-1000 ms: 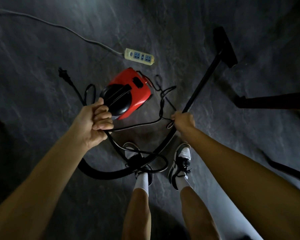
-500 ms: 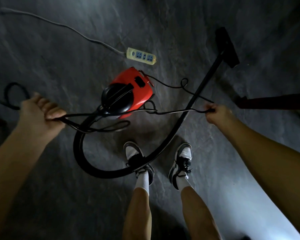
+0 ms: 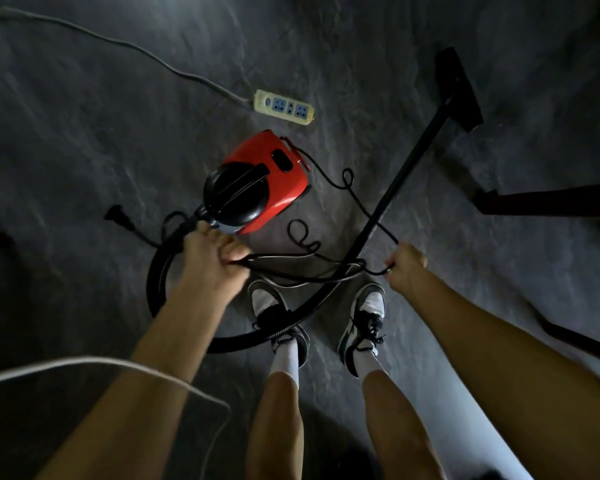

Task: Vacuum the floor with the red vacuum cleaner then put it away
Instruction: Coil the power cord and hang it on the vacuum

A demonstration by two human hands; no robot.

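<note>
The hose (image 3: 153,282) loops over the dark floor (image 3: 84,133) from the vacuum (image 3: 267,178), which sits at 12 o'clock from the feet, and crosses the left shoe (image 3: 267,299). 1 careless step could trip the person or yank the vacuum over. The wand (image 3: 409,168) runs off toward 2 o'clock, and the cord (image 3: 291,257) lies across it, so a hard pull may snag there and drag it. The left hand (image 3: 212,258), at the vacuum's 6 o'clock, has its fingers curled round bunched cord loops. The right hand (image 3: 407,265), at 4 o'clock, pinches 1 strand. The slack curls between them could knot. The plug (image 3: 116,215) lies loose at the vacuum's 9 o'clock and may whip in.
</note>
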